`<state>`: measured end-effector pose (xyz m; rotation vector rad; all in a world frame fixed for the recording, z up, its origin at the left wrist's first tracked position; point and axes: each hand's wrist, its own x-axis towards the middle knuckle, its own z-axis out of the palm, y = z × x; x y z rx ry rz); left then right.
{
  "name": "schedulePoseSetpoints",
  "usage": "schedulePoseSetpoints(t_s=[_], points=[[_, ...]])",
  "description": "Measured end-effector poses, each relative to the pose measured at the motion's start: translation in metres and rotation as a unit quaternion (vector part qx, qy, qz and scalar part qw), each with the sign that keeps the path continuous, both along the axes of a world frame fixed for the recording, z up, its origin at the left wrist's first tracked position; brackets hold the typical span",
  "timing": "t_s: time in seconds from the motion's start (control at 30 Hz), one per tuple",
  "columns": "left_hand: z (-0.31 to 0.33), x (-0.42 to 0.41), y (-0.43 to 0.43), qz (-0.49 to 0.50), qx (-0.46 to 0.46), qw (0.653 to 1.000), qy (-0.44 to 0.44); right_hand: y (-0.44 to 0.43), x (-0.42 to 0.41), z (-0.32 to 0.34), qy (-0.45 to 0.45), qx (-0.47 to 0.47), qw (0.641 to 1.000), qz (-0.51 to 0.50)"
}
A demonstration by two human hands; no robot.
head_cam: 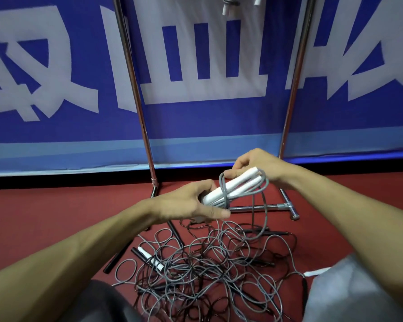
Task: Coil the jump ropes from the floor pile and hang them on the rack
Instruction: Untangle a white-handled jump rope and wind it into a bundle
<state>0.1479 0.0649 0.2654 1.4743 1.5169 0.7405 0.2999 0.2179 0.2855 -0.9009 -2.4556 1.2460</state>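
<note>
Two white jump-rope handles [230,187] lie side by side between my hands, with grey cord [263,182] looped round them. My left hand [191,203] grips their lower end. My right hand [256,165] pinches the cord at their upper end. More of this grey cord hangs down to the floor pile [207,268], a tangle of grey and black ropes with white and black handles. The metal rack [135,89] stands just behind, its two poles rising in front of the banner. White handles of a hung rope [227,8] show at the top edge.
A blue banner with large white characters [56,77] forms the wall behind the rack. The rack's chrome foot bar [286,206] lies on the red floor [44,205] close behind my hands. My knees fill the bottom corners, the right one in grey cloth [358,289].
</note>
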Motion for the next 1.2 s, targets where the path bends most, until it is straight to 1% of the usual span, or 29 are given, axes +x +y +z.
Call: schedulePoseSetpoints(t_s=[0.1,0.2,0.23,0.3,0.37,0.43,0.47,0.5,0.53,0.6,0.63,0.67,0.7,0.77,0.8,0.83,0.87,0.9,0.93,0.97,1.03,1.1,1.2], points=[[0.003,0.007,0.001,0.046,0.027,0.996,-0.066,0.002,0.004,-0.006,0.030,-0.069,0.996,0.042],[0.007,0.008,0.004,0.111,0.044,0.983,-0.137,-0.001,0.002,-0.011,0.070,-0.098,0.991,0.064],[0.007,0.007,0.005,0.133,0.043,0.976,-0.168,-0.002,0.001,-0.013,0.066,-0.101,0.991,0.064],[0.009,0.004,0.007,0.176,0.036,0.957,-0.229,-0.002,0.001,-0.016,0.010,-0.104,0.991,0.081],[0.009,-0.001,0.007,0.201,0.031,0.944,-0.258,-0.004,0.002,-0.022,-0.094,-0.079,0.984,0.131],[0.010,-0.008,0.007,0.212,0.034,0.940,-0.266,-0.006,0.000,-0.028,-0.210,-0.056,0.959,0.179],[0.010,-0.011,0.006,0.219,0.039,0.935,-0.276,-0.007,-0.001,-0.031,-0.249,-0.044,0.948,0.193],[0.009,-0.015,0.006,0.234,0.045,0.927,-0.289,-0.008,-0.004,-0.033,-0.267,-0.033,0.943,0.197],[0.008,-0.018,0.006,0.253,0.049,0.918,-0.301,-0.008,-0.007,-0.034,-0.266,-0.031,0.944,0.193],[0.004,-0.025,0.007,0.282,0.054,0.910,-0.299,-0.013,-0.011,-0.029,-0.243,-0.058,0.953,0.174],[0.003,-0.028,0.008,0.292,0.055,0.911,-0.287,-0.016,-0.012,-0.026,-0.236,-0.059,0.955,0.171],[0.001,-0.031,0.008,0.304,0.054,0.912,-0.270,-0.019,-0.013,-0.021,-0.238,-0.028,0.955,0.176],[-0.001,-0.033,0.009,0.316,0.052,0.914,-0.250,-0.022,-0.013,-0.015,-0.251,0.037,0.949,0.186],[-0.005,-0.040,0.010,0.337,0.050,0.920,-0.195,-0.028,-0.014,-0.005,-0.275,0.174,0.920,0.220],[-0.008,-0.043,0.010,0.338,0.047,0.926,-0.163,-0.032,-0.015,-0.002,-0.276,0.206,0.909,0.236],[-0.011,-0.046,0.008,0.325,0.042,0.938,-0.115,-0.036,-0.017,0.002,-0.268,0.222,0.904,0.248],[-0.015,-0.050,0.007,0.296,0.036,0.954,-0.043,-0.041,-0.018,0.005,-0.252,0.238,0.902,0.258],[-0.019,-0.051,0.006,0.252,0.027,0.966,0.045,-0.046,-0.018,0.006,-0.233,0.255,0.900,0.266],[-0.022,-0.050,0.005,0.207,0.011,0.970,0.129,-0.050,-0.019,0.006,-0.212,0.265,0.899,0.275],[-0.023,-0.047,0.005,0.166,-0.009,0.966,0.198,-0.053,-0.019,0.007,-0.191,0.268,0.901,0.282],[-0.024,-0.039,0.004,0.089,-0.031,0.948,0.305,-0.056,-0.017,0.010,-0.159,0.272,0.906,0.281],[-0.019,-0.029,0.003,0.025,-0.030,0.933,0.357,-0.052,-0.016,0.011,-0.129,0.280,0.918,0.250],[-0.013,-0.021,0.001,-0.017,-0.025,0.929,0.369,-0.035,-0.010,0.012,-0.070,0.277,0.943,0.171]])
